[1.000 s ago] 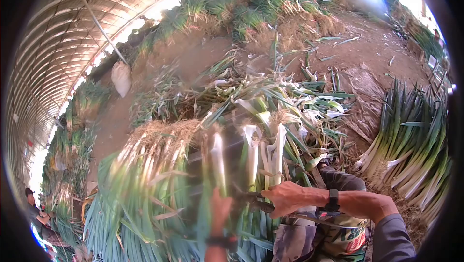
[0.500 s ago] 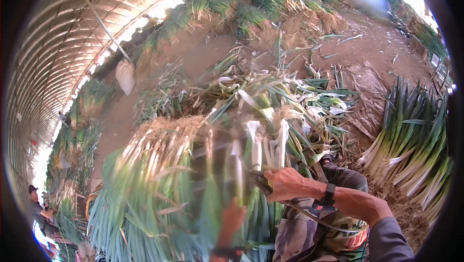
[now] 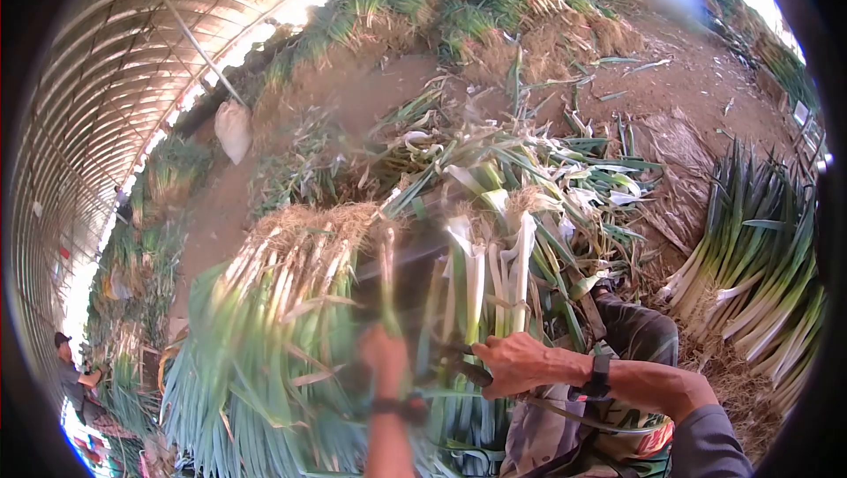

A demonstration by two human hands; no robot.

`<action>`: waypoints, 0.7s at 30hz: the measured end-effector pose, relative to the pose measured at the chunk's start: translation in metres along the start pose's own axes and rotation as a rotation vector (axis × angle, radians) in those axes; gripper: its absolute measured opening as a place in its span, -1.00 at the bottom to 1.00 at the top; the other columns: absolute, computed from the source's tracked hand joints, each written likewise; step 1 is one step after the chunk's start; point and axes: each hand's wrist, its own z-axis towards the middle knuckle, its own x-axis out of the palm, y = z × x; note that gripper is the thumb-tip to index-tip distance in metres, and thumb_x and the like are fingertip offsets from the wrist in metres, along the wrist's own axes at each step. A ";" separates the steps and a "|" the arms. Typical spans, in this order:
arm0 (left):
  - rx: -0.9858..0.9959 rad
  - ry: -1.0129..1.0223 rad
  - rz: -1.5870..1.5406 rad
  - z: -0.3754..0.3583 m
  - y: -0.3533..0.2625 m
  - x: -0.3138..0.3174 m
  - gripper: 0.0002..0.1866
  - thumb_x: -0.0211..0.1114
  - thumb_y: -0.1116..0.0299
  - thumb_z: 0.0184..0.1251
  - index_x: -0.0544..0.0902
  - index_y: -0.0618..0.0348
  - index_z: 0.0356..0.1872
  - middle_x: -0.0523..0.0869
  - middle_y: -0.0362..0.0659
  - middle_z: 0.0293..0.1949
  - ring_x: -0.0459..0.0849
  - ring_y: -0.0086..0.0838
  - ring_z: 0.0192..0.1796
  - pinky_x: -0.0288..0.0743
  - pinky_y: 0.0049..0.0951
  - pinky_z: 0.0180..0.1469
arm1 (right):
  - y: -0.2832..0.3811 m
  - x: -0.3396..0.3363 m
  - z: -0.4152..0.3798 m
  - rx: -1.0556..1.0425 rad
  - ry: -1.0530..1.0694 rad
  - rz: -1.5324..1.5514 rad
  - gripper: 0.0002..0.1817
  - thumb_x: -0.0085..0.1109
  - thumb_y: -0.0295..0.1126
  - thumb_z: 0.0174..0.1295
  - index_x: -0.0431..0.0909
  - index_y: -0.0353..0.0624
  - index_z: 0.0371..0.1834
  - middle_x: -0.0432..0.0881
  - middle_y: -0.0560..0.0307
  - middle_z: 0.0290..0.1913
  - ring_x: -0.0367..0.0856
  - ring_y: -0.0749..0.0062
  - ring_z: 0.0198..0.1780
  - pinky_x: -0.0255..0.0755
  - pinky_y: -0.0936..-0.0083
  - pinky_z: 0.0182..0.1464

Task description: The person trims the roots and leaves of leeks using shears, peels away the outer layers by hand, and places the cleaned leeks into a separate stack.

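Observation:
My left hand (image 3: 384, 359), smeared by motion, is at a single upright green onion (image 3: 387, 271) with roots at its top. Its fingers do not show clearly. My right hand (image 3: 520, 365) is closed around a black-handled tool (image 3: 468, 365), which points left over the green leaves. Left of my left hand lies a thick row of unpeeled green onions (image 3: 282, 275), roots away from me and leaves toward me. Just beyond my right hand are several peeled green onions (image 3: 475, 284) with clean white stems.
Stripped leaves (image 3: 565, 169) are heaped beyond the stalks. A bundle of green onions (image 3: 750, 249) lies on the right, near plastic sheeting (image 3: 675, 160). Large onion piles (image 3: 503, 19) stand farther back. At far left is another person (image 3: 79, 381); a white sack (image 3: 233, 131) hangs from a pole.
My left hand has moved left and away from me, from beside the peeled stalks to the single upright green onion. My right hand has shifted slightly toward me, still holding the tool.

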 end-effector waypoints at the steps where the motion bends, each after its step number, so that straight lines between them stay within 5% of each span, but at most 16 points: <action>1: -0.034 0.026 -0.072 -0.001 0.000 -0.005 -0.56 0.47 0.36 0.05 0.66 0.27 -0.01 0.71 0.11 -0.03 0.67 -0.02 0.07 0.47 -0.08 0.26 | 0.000 0.000 -0.001 -0.002 -0.004 0.004 -0.34 0.41 -0.02 -0.08 0.51 -0.36 -0.05 0.65 -0.21 -0.20 0.71 -0.20 -0.24 0.60 0.01 -0.19; 8: -0.017 0.138 -0.439 -0.043 0.039 -0.002 -0.55 0.38 0.44 0.08 0.66 0.28 0.07 0.78 -0.06 -0.21 0.75 -0.36 -0.17 0.63 -0.33 -0.03 | -0.002 -0.004 -0.014 -0.020 -0.047 0.039 -0.32 0.41 -0.01 -0.07 0.51 -0.34 -0.02 0.64 -0.19 -0.20 0.71 -0.21 -0.23 0.60 0.04 -0.18; 18: -0.068 0.331 -0.645 -0.082 0.012 -0.013 -0.49 0.47 0.33 0.25 0.63 0.38 0.18 0.82 -0.02 -0.08 0.76 -0.41 -0.03 0.60 -0.38 0.04 | 0.003 0.002 -0.030 -0.044 0.055 -0.009 -0.30 0.40 -0.02 -0.05 0.49 -0.36 0.03 0.64 -0.20 -0.19 0.70 -0.20 -0.23 0.58 0.03 -0.18; 21: -0.044 0.328 -0.626 -0.081 0.023 0.006 -0.51 0.47 0.37 0.24 0.64 0.40 0.16 0.81 -0.01 -0.10 0.76 -0.41 -0.05 0.60 -0.38 0.03 | 0.004 -0.001 -0.031 0.002 0.067 -0.015 -0.43 0.31 -0.14 0.08 0.57 -0.18 0.15 0.73 -0.14 -0.28 0.76 -0.05 -0.28 0.63 0.12 -0.21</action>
